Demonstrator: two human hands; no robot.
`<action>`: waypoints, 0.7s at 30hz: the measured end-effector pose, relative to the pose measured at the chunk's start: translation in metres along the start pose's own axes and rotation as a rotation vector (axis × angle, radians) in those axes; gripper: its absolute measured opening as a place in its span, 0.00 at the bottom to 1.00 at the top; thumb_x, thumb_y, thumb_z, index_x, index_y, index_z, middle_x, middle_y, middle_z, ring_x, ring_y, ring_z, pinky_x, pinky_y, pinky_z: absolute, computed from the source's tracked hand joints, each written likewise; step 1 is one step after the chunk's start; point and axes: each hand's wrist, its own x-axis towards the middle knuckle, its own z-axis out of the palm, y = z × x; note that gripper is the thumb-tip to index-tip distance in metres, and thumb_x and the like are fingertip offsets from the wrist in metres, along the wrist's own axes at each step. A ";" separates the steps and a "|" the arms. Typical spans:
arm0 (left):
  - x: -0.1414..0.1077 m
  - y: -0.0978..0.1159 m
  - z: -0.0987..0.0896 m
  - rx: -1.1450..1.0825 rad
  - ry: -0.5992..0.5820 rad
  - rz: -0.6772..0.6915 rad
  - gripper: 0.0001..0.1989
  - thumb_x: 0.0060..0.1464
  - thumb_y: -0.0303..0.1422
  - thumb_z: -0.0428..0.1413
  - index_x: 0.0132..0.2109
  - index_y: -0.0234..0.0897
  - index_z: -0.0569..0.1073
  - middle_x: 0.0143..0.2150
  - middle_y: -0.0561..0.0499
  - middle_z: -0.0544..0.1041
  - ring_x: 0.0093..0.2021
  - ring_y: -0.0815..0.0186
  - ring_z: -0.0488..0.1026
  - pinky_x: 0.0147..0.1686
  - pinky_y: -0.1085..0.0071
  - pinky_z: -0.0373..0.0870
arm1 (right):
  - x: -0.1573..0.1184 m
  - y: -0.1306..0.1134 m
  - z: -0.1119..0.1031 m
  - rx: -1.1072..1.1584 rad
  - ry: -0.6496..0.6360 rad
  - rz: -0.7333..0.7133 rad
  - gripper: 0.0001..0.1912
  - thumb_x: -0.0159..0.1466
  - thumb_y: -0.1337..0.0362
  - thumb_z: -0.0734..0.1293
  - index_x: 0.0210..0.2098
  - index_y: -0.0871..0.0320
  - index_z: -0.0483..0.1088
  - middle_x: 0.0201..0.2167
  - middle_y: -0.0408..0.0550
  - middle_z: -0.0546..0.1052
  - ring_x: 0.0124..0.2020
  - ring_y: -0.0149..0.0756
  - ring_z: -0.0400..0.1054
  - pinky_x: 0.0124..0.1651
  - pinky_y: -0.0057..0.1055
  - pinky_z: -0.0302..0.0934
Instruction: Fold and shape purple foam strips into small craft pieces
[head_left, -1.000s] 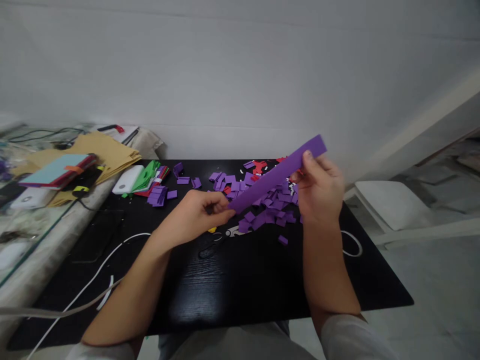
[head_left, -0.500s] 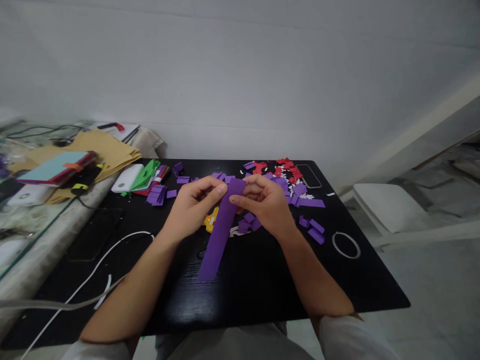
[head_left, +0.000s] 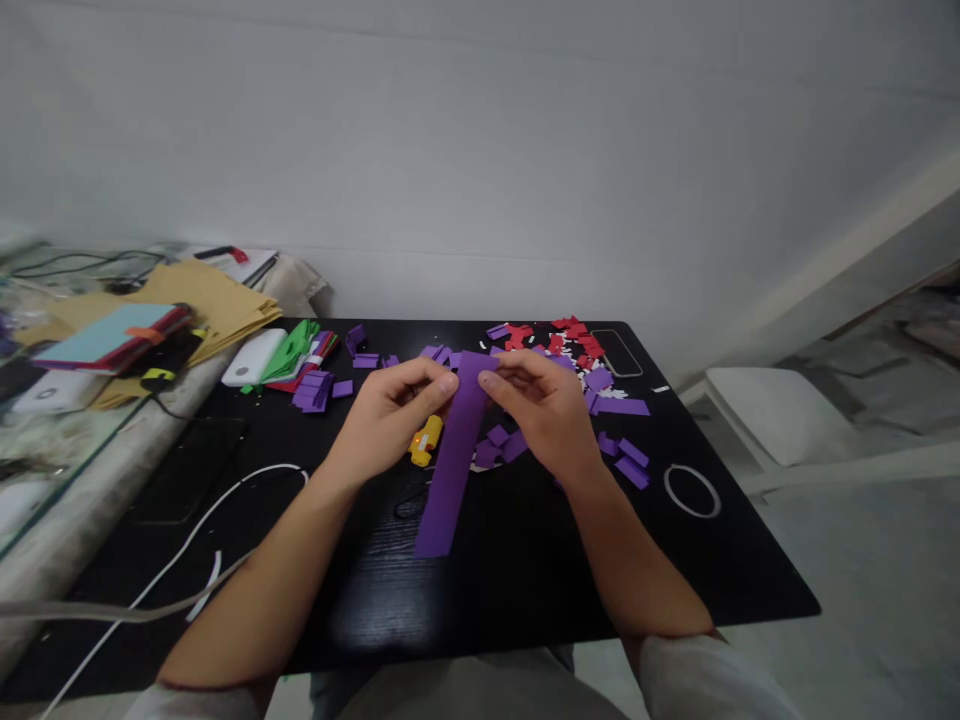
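Note:
A long purple paper strip (head_left: 453, 470) hangs slanting down towards me over the black table. My left hand (head_left: 397, 410) pinches its upper end at the left edge, thumb in front. On the other edge my right hand (head_left: 544, 405) grips the same end between thumb and fingers. The fingers behind the strip are partly hidden. Below the hands lies a yellow object (head_left: 426, 440), its kind unclear. Beside it are purple paper pieces (head_left: 499, 445) and a small black loop (head_left: 409, 502).
Red paper pieces (head_left: 576, 330) and white scraps lie at the back right. Folded green paper (head_left: 291, 352) and a white device (head_left: 253, 357) sit at the back left. A metal ring (head_left: 691, 491) is on the right, a white cable (head_left: 191, 530) on the left. A white chair (head_left: 787, 415) stands beside the table.
The strip's lower end has swung slightly right. My right hand has shifted a little right, its thumb now at the strip's right edge. More of the yellow object shows.

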 end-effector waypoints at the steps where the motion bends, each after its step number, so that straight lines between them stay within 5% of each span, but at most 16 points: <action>1: 0.000 0.000 0.000 -0.006 0.001 -0.006 0.18 0.62 0.46 0.65 0.33 0.36 0.80 0.28 0.52 0.78 0.29 0.70 0.73 0.30 0.75 0.70 | 0.000 0.000 0.000 0.016 0.007 0.001 0.12 0.58 0.56 0.81 0.36 0.53 0.80 0.31 0.41 0.81 0.33 0.33 0.78 0.40 0.31 0.79; 7: -0.002 0.001 0.004 -0.008 0.029 -0.067 0.19 0.56 0.50 0.68 0.38 0.37 0.81 0.30 0.51 0.80 0.30 0.67 0.76 0.30 0.74 0.72 | -0.002 -0.005 0.007 0.046 0.035 0.021 0.14 0.55 0.55 0.83 0.34 0.53 0.79 0.28 0.40 0.81 0.28 0.32 0.77 0.38 0.34 0.80; 21: -0.007 0.002 0.007 0.052 0.051 -0.019 0.15 0.62 0.46 0.64 0.41 0.38 0.80 0.32 0.51 0.81 0.31 0.66 0.78 0.30 0.73 0.73 | -0.005 -0.003 0.007 0.064 -0.031 0.072 0.18 0.51 0.59 0.85 0.38 0.53 0.79 0.31 0.41 0.81 0.33 0.34 0.78 0.38 0.33 0.78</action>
